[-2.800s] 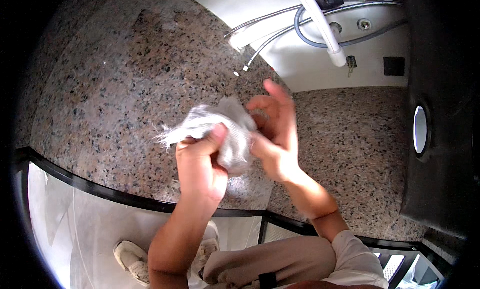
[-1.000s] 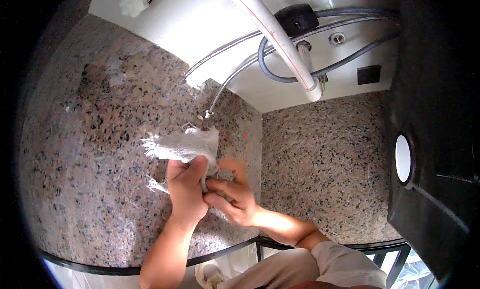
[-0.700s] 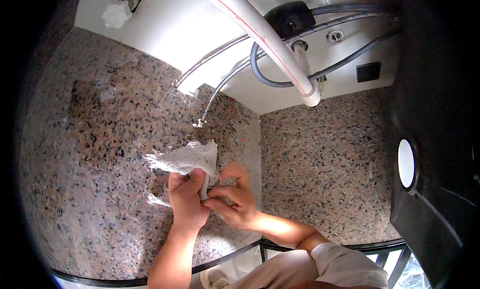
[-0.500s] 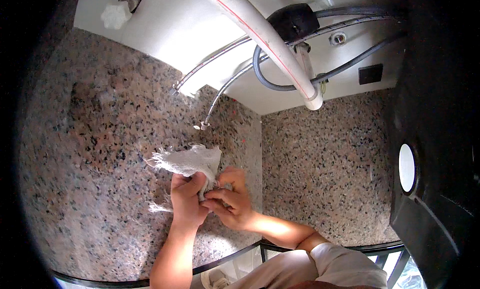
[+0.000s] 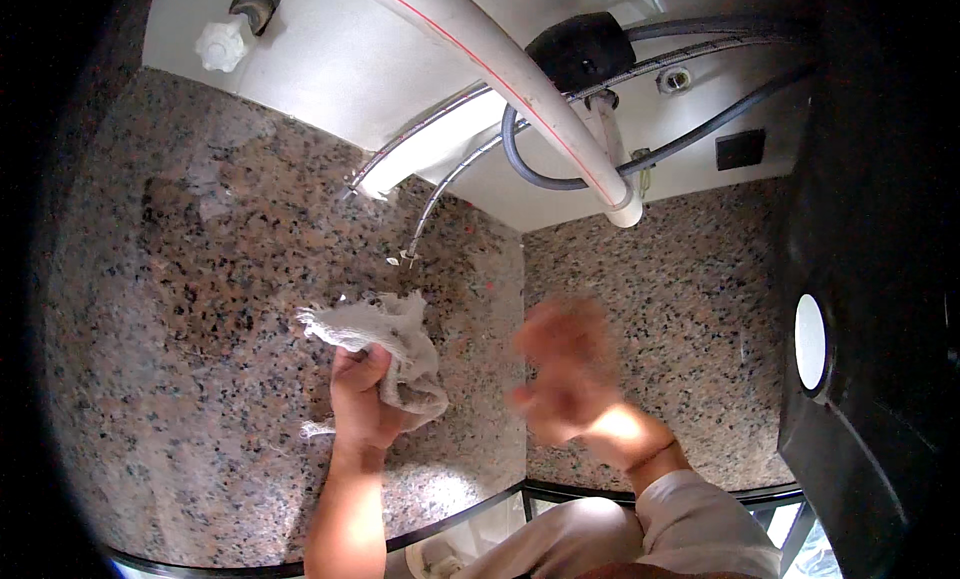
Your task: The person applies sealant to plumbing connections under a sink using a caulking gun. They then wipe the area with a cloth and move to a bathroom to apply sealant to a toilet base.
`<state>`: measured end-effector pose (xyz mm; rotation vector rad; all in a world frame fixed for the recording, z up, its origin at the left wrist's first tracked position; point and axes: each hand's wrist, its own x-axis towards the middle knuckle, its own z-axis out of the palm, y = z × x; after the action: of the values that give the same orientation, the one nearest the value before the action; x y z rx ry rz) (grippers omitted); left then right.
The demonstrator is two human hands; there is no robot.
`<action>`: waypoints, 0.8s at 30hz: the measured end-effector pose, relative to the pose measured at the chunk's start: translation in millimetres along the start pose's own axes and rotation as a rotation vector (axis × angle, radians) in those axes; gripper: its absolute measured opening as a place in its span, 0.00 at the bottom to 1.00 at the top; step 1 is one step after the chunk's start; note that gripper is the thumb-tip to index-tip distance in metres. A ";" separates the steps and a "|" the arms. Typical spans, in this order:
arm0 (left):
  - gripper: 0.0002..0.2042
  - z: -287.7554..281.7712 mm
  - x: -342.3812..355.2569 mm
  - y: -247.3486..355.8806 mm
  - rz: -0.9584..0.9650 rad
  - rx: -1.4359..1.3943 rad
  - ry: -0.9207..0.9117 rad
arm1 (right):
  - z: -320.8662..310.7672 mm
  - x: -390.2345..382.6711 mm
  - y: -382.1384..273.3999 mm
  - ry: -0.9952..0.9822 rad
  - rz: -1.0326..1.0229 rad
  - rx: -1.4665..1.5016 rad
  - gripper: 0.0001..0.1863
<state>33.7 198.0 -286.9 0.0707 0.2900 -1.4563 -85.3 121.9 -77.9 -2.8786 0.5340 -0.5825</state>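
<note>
A crumpled white cloth [image 5: 395, 339] with frayed edges is bunched in my left hand [image 5: 360, 394], over the speckled stone slab [image 5: 240, 409]. The thumb presses on the cloth, and a fold hangs to the right of the fingers. Apart from the cloth, on its right, my right hand [image 5: 565, 379] is smeared by motion. No object can be made out in it, and how its fingers are set is unclear.
A white pipe with a red stripe [image 5: 520, 89] slants overhead. Braided hoses [image 5: 435, 194] and a grey hose [image 5: 690, 134] hang near it. A white valve knob [image 5: 225, 44] is at the upper left, a black basin with a round hole [image 5: 860, 309] at right.
My right hand has let go of the cloth and moved to the right, away from it. My left hand keeps the cloth, shifted slightly left, and the cloth has spread a little.
</note>
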 end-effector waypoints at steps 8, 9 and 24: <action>0.20 1.5 2.6 -5.2 0.057 -0.015 -0.058 | -68.7 184.8 38.0 0.314 -0.165 -0.543 0.19; 0.21 2.0 2.7 -5.5 0.052 -0.007 -0.052 | -74.8 192.5 36.3 0.226 -0.198 -0.568 0.25; 0.21 5.7 -1.1 -2.0 -0.019 0.054 -0.019 | -61.5 252.5 76.6 0.325 -0.215 -0.369 0.30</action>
<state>32.6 197.6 -281.0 0.0976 0.2369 -1.4834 83.4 -48.1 48.8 -3.2328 0.4106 -1.1058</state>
